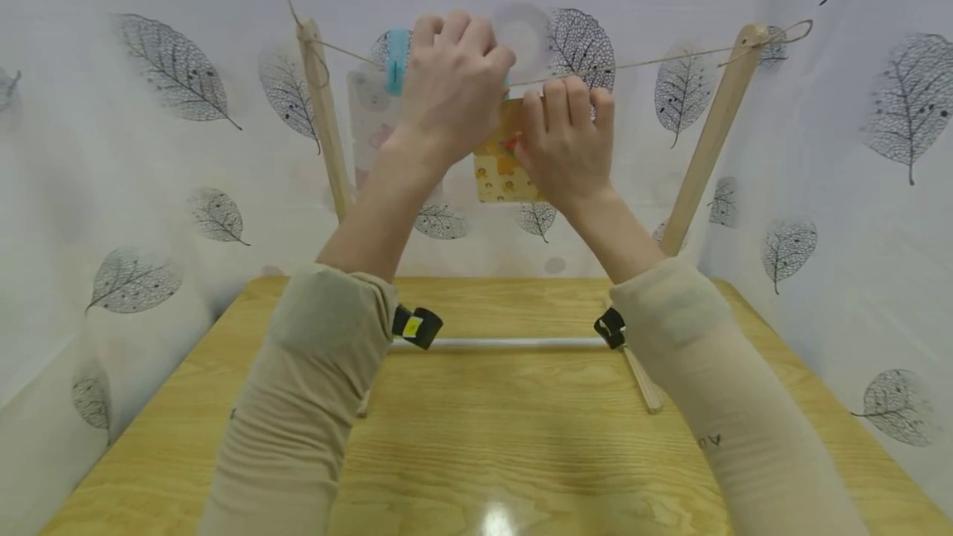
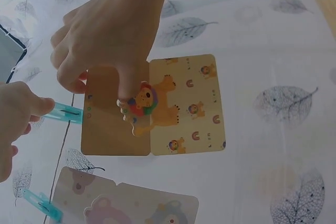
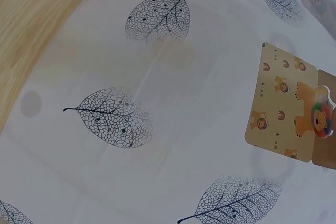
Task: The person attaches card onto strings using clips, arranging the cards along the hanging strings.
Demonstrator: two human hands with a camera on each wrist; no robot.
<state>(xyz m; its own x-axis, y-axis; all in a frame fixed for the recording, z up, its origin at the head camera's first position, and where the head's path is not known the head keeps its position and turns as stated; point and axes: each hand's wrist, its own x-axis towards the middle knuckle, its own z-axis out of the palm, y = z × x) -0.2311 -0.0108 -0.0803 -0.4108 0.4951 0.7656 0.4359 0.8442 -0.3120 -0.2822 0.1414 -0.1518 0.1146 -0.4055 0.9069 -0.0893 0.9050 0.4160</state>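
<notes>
My left hand (image 1: 454,89) is at the cord and pinches a teal clothespin (image 2: 65,113) between thumb and fingers. The clothespin crosses the cord, and its tip meets the upper edge of a brown and yellow lion-print card (image 2: 194,103). Whether it bites on the card I cannot tell. My right hand (image 1: 569,135) holds that card by its brown upper part, thumb on the front by the lion figure. To the left, a pale bear-print card (image 2: 126,203) hangs from the cord by another teal clothespin (image 1: 397,62). In the right wrist view only the lion-print card appears, without the hand.
The twine cord (image 1: 655,60) runs between a left wooden post (image 1: 328,131) and a right wooden post (image 1: 711,139). A white crossbar (image 1: 514,343) spans low between them above the wooden table (image 1: 491,437). Leaf-print cloth (image 1: 819,189) hangs behind and at the sides.
</notes>
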